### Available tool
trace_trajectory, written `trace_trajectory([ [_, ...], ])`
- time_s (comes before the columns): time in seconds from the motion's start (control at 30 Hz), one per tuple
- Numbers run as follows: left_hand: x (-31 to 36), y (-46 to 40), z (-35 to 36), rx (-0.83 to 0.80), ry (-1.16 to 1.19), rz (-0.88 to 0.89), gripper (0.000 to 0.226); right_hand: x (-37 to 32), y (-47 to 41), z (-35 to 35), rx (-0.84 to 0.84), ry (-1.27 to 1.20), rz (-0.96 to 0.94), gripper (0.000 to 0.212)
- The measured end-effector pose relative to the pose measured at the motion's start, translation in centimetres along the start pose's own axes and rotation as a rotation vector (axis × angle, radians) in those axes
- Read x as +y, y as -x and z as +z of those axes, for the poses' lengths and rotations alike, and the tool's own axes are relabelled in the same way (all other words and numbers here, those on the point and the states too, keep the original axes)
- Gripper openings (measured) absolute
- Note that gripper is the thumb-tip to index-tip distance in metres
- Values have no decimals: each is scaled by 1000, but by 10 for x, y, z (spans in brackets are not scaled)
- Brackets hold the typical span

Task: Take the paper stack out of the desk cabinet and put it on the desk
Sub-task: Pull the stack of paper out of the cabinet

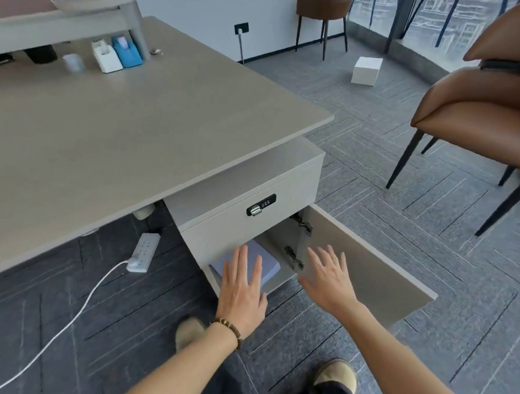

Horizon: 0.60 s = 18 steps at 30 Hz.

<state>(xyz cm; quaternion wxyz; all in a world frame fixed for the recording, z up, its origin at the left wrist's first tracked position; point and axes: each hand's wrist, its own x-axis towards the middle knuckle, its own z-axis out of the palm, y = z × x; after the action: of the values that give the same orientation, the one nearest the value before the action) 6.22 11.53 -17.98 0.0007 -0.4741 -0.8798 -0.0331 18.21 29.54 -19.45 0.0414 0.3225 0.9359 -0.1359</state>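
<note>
A pale blue-white paper stack point(268, 265) lies inside the lower compartment of the desk cabinet point(239, 226), whose door point(369, 263) hangs open to the right. My left hand point(242, 289) is spread flat in front of the stack, fingers apart, covering its near part. My right hand point(328, 278) hovers open just right of the opening, in front of the door's inner face, holding nothing. The grey desk top point(121, 123) stretches above and to the left.
A locked drawer point(261, 204) sits above the open compartment. A white power strip point(143, 252) with its cable lies on the carpet under the desk. Tape dispensers point(117, 52) stand at the desk's far side. A brown chair point(483, 112) stands right; a white box point(366, 70) rests on the floor.
</note>
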Motion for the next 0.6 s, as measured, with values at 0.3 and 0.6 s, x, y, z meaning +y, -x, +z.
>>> trace_trajectory([
  [0.3, -20, -53, 132, -157, 239, -384, 84, 5, -77, 100, -59, -13, -83, 70],
  [0.6, -28, -97, 235, -169, 431, -613, 95, 12, -157, 192, -189, -176, 16, 69],
])
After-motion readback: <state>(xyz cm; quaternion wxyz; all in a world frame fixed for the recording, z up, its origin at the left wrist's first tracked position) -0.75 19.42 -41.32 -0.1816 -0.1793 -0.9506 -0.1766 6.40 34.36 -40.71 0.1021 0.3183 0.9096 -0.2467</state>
